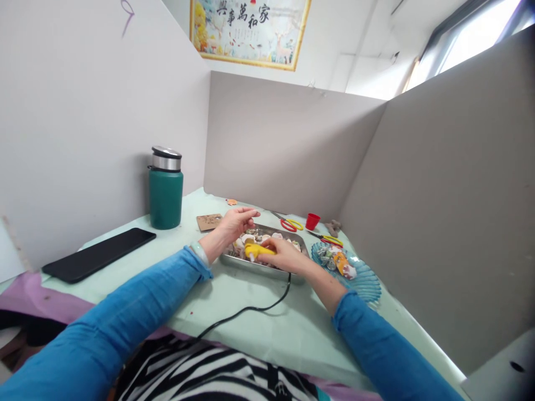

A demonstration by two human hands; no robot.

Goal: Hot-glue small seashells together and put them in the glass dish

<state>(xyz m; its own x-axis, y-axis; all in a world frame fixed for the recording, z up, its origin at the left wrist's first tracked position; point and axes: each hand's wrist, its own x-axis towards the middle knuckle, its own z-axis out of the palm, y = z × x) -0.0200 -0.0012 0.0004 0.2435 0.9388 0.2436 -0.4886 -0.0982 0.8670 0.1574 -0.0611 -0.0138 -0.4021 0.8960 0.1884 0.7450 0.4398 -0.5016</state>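
Observation:
My right hand (284, 254) grips a yellow glue gun (253, 250) above a metal tray (251, 267). A black cord (251, 308) runs from below that hand toward the front table edge. Shells and small pebble-like pieces (238, 245) fill the tray, partly covered by both hands. Over the tray's far left side, my left hand (238, 221) has thumb and fingers pinched together; whatever lies between the fingertips is too small to make out. A blue glass plate (368, 281) to the right of the tray bears a shell-covered piece in orange, white and grey (340, 262).
Two pairs of scissors (292, 225) and a red cup (312, 221) lie behind the tray. A brown card (209, 222) is at its far left. A green bottle (166, 195) and a black flat case (100, 254) stand left. Grey partitions (284, 139) enclose the table.

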